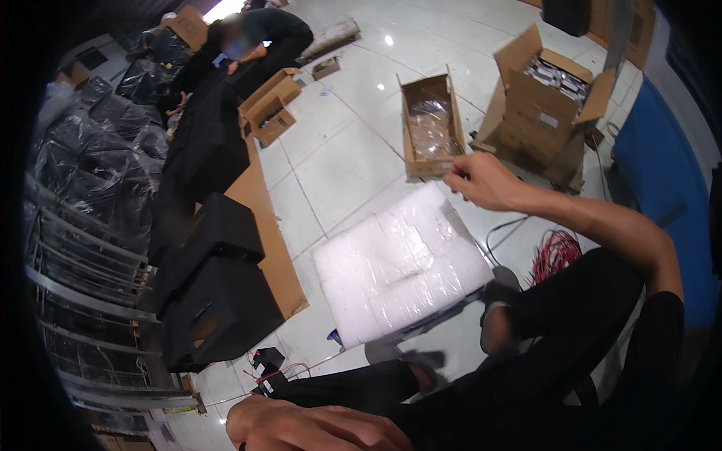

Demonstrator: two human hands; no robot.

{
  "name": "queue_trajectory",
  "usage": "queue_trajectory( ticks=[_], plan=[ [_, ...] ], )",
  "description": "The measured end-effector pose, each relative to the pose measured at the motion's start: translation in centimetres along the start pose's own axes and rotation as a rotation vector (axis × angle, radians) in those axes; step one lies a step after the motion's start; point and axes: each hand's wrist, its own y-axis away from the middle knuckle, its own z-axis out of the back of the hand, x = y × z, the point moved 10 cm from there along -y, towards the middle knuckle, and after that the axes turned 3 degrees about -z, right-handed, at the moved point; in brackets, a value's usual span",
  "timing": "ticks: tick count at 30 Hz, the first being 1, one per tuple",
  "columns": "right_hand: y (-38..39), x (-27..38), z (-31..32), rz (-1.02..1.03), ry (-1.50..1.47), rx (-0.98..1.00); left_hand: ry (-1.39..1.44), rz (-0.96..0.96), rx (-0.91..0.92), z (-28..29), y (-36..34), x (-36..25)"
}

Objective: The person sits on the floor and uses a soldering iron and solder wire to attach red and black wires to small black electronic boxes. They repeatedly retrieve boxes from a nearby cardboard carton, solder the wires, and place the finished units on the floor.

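My right hand (481, 180) reaches above the far corner of a white foam block (398, 267) wrapped in clear film, beside the near end of an open cardboard box (429, 124) with clear plastic inside. Its fingers are curled together; whatever they may hold is too small to make out. My left hand (323, 428) lies at the bottom edge over my dark-trousered leg, fingers loosely extended, fingertips partly out of frame. The foam block sits on a dark blue object near my feet.
Black padded pieces (218, 308) line cardboard at left, beside metal racks (83, 286) and wrapped bundles (105, 135). A person (263, 45) bends at the back. An open carton (541, 113), red wires (553, 255) and a blue surface (662, 165) are at right. Small black units (267, 364) lie near my legs.
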Motion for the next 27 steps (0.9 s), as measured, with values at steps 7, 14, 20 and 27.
queue_trajectory(
  ticks=[7, 14, 20, 27],
  plan=[
    [0.7, 0.2, -2.9, 0.037, 0.161, 0.162, 0.026, -0.296, -0.162, 0.2, 2.0, -1.7],
    [1.3, -0.1, -4.7, 0.069, 0.243, 0.315, -0.083, -0.130, 0.103, -0.5, 4.4, -1.9],
    [1.7, 0.2, -5.1, 0.026, 0.292, 0.381, -0.020, -0.047, -0.066, -0.7, 3.6, -1.8],
    [1.4, -0.5, -5.7, 0.074, 0.353, 0.408, -0.081, -0.146, -0.015, -0.3, 2.3, -1.2]
  ],
)
